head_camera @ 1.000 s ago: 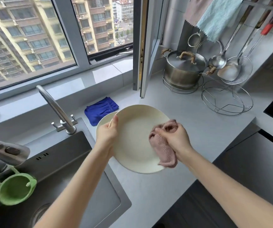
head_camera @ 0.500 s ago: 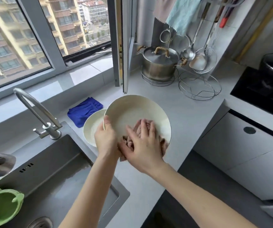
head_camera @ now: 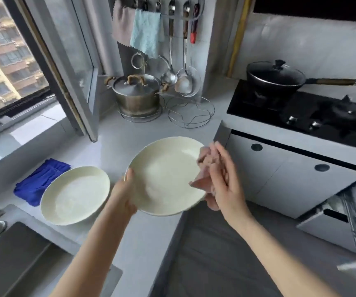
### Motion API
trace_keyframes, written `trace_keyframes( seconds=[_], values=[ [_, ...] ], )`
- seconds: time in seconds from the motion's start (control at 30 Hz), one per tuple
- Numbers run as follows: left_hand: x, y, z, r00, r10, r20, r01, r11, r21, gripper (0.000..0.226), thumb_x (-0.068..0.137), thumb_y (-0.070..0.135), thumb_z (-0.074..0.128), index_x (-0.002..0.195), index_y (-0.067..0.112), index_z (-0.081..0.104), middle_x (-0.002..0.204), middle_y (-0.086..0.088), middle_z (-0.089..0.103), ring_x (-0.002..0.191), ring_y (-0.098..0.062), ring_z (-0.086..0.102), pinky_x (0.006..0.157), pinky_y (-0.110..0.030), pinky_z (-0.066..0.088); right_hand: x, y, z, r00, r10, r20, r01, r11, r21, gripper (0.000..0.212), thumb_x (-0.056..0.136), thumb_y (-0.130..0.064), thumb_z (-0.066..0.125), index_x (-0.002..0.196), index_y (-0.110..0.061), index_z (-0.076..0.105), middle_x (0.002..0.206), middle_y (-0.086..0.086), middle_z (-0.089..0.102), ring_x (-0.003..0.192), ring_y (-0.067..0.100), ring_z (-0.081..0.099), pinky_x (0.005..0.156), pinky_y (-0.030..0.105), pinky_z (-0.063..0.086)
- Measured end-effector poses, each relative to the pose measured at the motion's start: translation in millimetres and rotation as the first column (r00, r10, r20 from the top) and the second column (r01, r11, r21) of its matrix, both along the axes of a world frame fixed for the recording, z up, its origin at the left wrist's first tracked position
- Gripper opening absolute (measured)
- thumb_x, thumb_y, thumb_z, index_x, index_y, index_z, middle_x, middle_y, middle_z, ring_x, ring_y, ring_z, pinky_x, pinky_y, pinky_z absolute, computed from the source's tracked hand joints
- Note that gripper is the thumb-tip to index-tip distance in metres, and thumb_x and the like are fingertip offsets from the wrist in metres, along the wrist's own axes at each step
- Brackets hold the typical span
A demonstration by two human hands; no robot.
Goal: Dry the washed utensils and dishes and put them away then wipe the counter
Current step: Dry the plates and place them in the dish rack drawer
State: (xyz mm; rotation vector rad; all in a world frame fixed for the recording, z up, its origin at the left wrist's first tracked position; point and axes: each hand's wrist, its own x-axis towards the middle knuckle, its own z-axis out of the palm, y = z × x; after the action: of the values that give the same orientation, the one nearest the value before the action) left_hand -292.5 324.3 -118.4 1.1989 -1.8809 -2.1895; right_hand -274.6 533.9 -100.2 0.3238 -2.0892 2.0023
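My left hand (head_camera: 123, 195) grips the near-left rim of a cream plate (head_camera: 164, 174), held tilted above the counter's front edge. My right hand (head_camera: 226, 179) holds a pink cloth (head_camera: 204, 168) against the plate's right rim, fingers fairly straight over the bunched fabric. A second cream plate (head_camera: 74, 195) lies flat on the grey counter (head_camera: 147, 243) to the left. A folded blue cloth (head_camera: 37, 181) rests beside that plate, partly under its rim.
A lidded steel pot (head_camera: 136, 94) on a wire trivet and an empty wire trivet (head_camera: 191, 112) stand at the back. Ladles and cloths hang above. A black pan (head_camera: 277, 77) sits on the hob at right. The sink (head_camera: 12, 258) is lower left; a drawer (head_camera: 339, 215) stands open lower right.
The view has swung right, toward the hob. My right hand with the pink cloth moved from the plate's middle to its right rim. The second plate is now fully in sight.
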Motion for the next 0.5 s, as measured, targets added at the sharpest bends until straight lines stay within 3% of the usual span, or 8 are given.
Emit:
trace_keyframes(
  seconds=[0.07,0.13,0.23,0.3,0.33,0.4,0.47,0.5],
  values=[
    [-1.3,43.1,2.9,0.993,-0.115,-0.01,0.115,0.991,0.075,0.035,0.1,0.032,0.044,0.125,0.009,0.052,0.103,-0.008,0.059,0.082,-0.022,0.059,0.057,-0.029,0.047,3.3,15.7,9.7,0.996,-0.086,0.019,0.088,0.978,-0.189,0.046,0.09,-0.045,0.055,0.133,-0.035,0.044,0.145,-0.01,0.043,0.136,0.01,0.039,0.109,0.036,0.037],
    [1.8,88.4,8.6,0.969,-0.246,0.007,0.244,0.964,0.109,0.033,0.101,0.026,0.042,0.125,0.005,0.05,0.098,-0.01,0.06,0.079,-0.025,0.058,0.054,-0.029,0.049,-2.3,50.9,27.2,0.992,-0.107,0.062,0.122,0.923,-0.365,0.045,0.088,-0.042,0.056,0.13,-0.026,0.05,0.139,-0.001,0.05,0.126,0.01,0.049,0.105,0.044,0.04],
    [2.7,159.1,22.9,0.903,-0.429,-0.017,0.428,0.898,0.101,0.028,0.101,0.025,0.042,0.117,0.005,0.052,0.083,-0.005,0.061,0.068,-0.019,0.059,0.045,-0.022,0.05,-17.0,133.5,57.3,0.997,0.037,0.071,0.01,0.824,-0.566,0.04,0.084,-0.039,0.065,0.111,-0.012,0.055,0.105,0.005,0.059,0.098,0.02,0.056,0.087,0.036,0.043],
    [0.2,207.8,35.5,0.876,-0.478,-0.072,0.482,0.874,0.064,0.025,0.1,0.026,0.043,0.115,0.008,0.054,0.083,-0.004,0.062,0.068,-0.018,0.059,0.042,-0.02,0.05,-18.1,185.6,70.5,0.984,0.086,0.159,0.031,0.788,-0.615,0.014,0.09,-0.029,0.055,0.087,-0.016,0.051,0.081,-0.001,0.057,0.079,0.012,0.057,0.075,0.025,0.045],
    [-0.6,233.7,43.0,0.869,-0.483,-0.112,0.491,0.869,0.058,0.024,0.1,0.026,0.043,0.114,0.009,0.054,0.083,-0.003,0.062,0.068,-0.017,0.059,0.041,-0.02,0.049,-16.8,208.2,72.0,0.978,0.069,0.199,0.07,0.783,-0.618,0.015,0.095,-0.024,0.045,0.081,-0.018,0.047,0.074,-0.005,0.056,0.073,0.009,0.058,0.072,0.022,0.047],
    [-3.3,286.7,53.5,0.877,-0.451,-0.167,0.468,0.881,0.077,0.023,0.1,0.025,0.045,0.112,0.01,0.056,0.081,-0.001,0.062,0.066,-0.015,0.059,0.04,-0.02,0.048,-14.5,252.6,62.2,0.971,0.134,0.196,0.067,0.639,-0.767,0.031,0.102,-0.02,0.028,0.077,-0.022,0.046,0.074,-0.014,0.053,0.07,0.004,0.052,0.067,0.027,0.05],
    [-5.5,339.5,59.5,0.905,-0.38,-0.191,0.401,0.912,0.088,0.024,0.099,0.026,0.047,0.113,0.009,0.057,0.084,0.0,0.061,0.066,-0.012,0.057,0.039,-0.018,0.046,-4.1,290.9,52.1,0.94,0.177,0.291,0.169,0.499,-0.85,0.036,0.103,-0.033,0.031,0.08,-0.031,0.059,0.09,-0.023,0.064,0.086,0.001,0.055,0.073,0.034,0.054],
    [-7.2,364.3,60.5,0.917,-0.352,-0.187,0.369,0.927,0.064,0.03,0.099,0.027,0.047,0.12,0.008,0.056,0.09,0.0,0.062,0.068,-0.013,0.057,0.042,-0.017,0.045,5.2,304.0,49.2,0.913,0.173,0.369,0.239,0.505,-0.829,0.034,0.099,-0.04,0.037,0.088,-0.027,0.066,0.099,-0.015,0.07,0.095,0.011,0.06,0.077,0.039,0.055]
  ],
)
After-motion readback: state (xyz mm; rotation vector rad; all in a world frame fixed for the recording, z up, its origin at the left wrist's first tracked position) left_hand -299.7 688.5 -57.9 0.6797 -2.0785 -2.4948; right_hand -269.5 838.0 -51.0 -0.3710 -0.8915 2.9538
